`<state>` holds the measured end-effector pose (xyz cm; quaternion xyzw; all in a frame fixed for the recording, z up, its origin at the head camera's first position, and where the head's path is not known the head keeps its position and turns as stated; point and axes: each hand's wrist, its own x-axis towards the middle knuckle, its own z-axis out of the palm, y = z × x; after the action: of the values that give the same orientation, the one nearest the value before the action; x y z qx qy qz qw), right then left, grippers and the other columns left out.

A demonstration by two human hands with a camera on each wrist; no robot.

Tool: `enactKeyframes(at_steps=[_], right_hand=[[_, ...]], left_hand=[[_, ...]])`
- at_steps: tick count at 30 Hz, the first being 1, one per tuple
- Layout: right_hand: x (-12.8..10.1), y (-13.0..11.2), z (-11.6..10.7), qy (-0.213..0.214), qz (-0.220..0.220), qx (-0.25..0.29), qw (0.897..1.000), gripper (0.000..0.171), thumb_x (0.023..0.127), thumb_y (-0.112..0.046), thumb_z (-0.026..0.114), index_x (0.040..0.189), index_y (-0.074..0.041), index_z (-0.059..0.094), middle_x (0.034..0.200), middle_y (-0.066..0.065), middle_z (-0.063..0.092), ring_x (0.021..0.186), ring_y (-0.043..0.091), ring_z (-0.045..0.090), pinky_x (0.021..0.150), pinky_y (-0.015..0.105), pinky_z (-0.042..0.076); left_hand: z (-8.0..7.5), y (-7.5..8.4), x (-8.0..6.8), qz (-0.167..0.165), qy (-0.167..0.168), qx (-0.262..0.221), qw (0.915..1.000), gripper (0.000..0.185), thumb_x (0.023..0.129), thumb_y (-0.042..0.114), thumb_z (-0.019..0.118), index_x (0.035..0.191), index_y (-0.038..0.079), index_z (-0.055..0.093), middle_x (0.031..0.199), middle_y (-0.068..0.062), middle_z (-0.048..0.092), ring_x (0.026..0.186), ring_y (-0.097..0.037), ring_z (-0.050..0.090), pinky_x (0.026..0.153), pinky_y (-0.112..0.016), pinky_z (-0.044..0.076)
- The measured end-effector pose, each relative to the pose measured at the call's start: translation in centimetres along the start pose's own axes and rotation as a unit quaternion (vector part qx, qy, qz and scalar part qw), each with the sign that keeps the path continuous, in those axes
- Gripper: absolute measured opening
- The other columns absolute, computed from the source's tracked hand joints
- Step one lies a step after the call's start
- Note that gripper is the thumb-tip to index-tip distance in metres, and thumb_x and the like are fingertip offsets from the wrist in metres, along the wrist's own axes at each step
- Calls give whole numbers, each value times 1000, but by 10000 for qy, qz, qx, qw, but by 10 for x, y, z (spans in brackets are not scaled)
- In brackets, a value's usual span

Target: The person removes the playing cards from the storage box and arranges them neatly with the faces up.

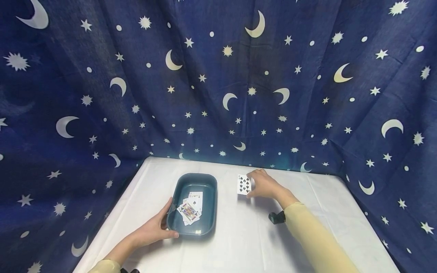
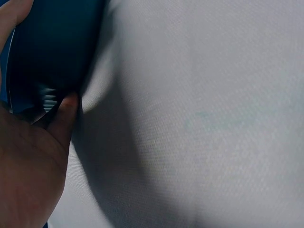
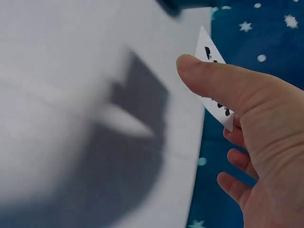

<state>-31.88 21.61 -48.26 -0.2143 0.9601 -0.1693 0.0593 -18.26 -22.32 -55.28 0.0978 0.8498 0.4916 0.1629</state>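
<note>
My left hand (image 1: 154,228) grips the near left corner of a dark teal plastic tub (image 1: 216,206), thumb at its near side and fingers along its left wall. In the left wrist view, the thumb and fingers hold the edge of the tub (image 2: 57,42). A loose pile of playing cards (image 1: 190,209) lies face up inside, a picture card on top. To the right of the tub, above the table, my right hand (image 1: 267,185) pinches a single spade playing card (image 1: 244,185) by its right edge. The right wrist view has the thumb across the face of this card (image 3: 209,50).
A white cloth covers the table (image 1: 239,242). Behind and on both sides hangs a dark blue curtain (image 1: 211,98) with moons and stars. A small black device (image 1: 277,217) sits at the right wrist.
</note>
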Motion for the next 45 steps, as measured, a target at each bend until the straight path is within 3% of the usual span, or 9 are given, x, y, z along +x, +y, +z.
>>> enactKeyframes(at_steps=[15, 30, 45], right_hand=[[1, 17, 47, -214, 504, 436, 9975, 92, 64, -41, 96, 141, -8, 59, 137, 10, 58, 129, 30, 46, 116, 51, 38], [5, 11, 54, -322, 491, 230, 9980, 88, 64, -47, 95, 139, -14, 62, 138, 7, 58, 129, 30, 49, 115, 55, 36], [10, 9, 59, -336, 573, 204, 9976, 87, 64, -49, 95, 139, -19, 63, 136, 5, 57, 123, 27, 49, 112, 52, 38]], left_hand=[[3, -1, -1, 54, -63, -82, 9999, 131, 76, 33, 91, 166, 19, -3, 170, -20, 4, 149, -46, 25, 115, -48, 37], [1, 1, -4, 119, -37, -67, 9999, 131, 78, 33, 91, 166, 15, -4, 169, -24, 4, 148, -49, 26, 114, -50, 38], [0, -2, -1, 86, -80, -78, 9999, 130, 77, 33, 91, 166, 21, -3, 170, -20, 4, 150, -46, 24, 115, -49, 38]])
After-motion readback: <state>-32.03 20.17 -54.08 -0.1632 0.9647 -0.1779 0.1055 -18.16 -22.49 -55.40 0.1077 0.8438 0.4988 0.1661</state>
